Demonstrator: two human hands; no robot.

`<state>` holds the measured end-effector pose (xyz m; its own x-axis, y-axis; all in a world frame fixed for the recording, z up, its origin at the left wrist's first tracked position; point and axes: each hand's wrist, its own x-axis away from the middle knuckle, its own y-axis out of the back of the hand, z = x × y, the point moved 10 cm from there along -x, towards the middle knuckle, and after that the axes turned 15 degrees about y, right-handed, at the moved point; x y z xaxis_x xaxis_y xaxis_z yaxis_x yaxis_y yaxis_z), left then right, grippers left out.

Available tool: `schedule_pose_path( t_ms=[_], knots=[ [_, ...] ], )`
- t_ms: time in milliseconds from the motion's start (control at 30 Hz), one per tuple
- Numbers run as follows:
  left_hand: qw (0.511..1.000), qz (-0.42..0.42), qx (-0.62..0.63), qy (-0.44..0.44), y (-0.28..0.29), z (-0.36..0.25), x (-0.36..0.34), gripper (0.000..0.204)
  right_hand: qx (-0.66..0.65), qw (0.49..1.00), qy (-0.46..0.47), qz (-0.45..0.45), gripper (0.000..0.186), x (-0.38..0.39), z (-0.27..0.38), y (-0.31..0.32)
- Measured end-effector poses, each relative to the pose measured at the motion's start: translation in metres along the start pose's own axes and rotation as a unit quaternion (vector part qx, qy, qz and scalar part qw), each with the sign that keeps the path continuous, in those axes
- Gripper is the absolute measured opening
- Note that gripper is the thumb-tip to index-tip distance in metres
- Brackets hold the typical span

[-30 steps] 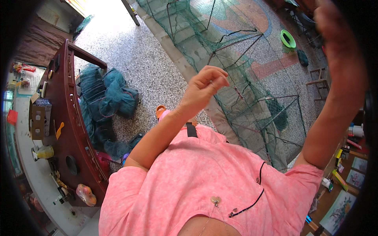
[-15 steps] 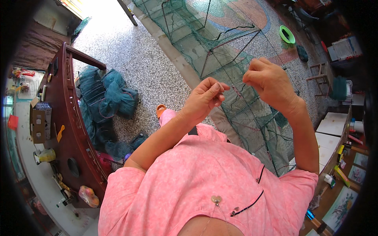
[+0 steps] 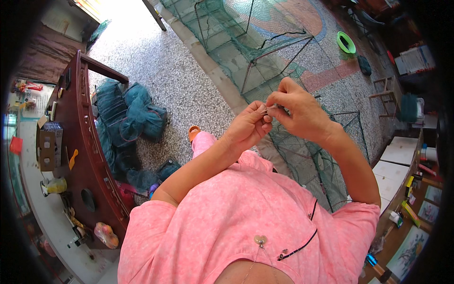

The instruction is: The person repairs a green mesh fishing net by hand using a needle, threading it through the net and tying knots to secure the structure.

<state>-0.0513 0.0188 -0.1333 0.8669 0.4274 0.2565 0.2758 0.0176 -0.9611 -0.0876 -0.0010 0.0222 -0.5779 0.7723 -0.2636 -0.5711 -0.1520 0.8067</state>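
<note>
Left hand (image 3: pixel 247 127) pinches a thin pale strand (image 3: pixel 266 112), right hand (image 3: pixel 302 112) narrowed at its far end, grip unclear; fingertips probably for fine control. Green framed net (image 3: pixel 236 52) beyond, likely laid lengthwise to stay spread.

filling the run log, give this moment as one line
left bare hand: pinching thin pale item, kind unclear | right bare hand: at same item | beyond: framed green mesh net
</note>
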Motion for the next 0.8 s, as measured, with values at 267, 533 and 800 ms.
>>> schedule_pose_path(
  t_ms=[267, 533, 800],
  knots=[
    [0.963, -0.103, -0.211, -0.135, -0.025, -0.023, 0.016, 0.009, 0.091, 0.979, 0.167, -0.074, 0.009, -0.024, 0.054, -0.007],
    [0.573, -0.095, -0.696, -0.423, -0.120, -0.047, 0.058, 0.012, -0.278, 0.922, 0.119, -0.241, 0.016, -0.057, 0.064, 0.059],
    [0.623, -0.100, -0.695, -0.345, -0.116, -0.051, 0.041, 0.010, -0.413, 0.822, 0.107, -0.378, 0.022, -0.059, 0.042, 0.111]
  ],
)
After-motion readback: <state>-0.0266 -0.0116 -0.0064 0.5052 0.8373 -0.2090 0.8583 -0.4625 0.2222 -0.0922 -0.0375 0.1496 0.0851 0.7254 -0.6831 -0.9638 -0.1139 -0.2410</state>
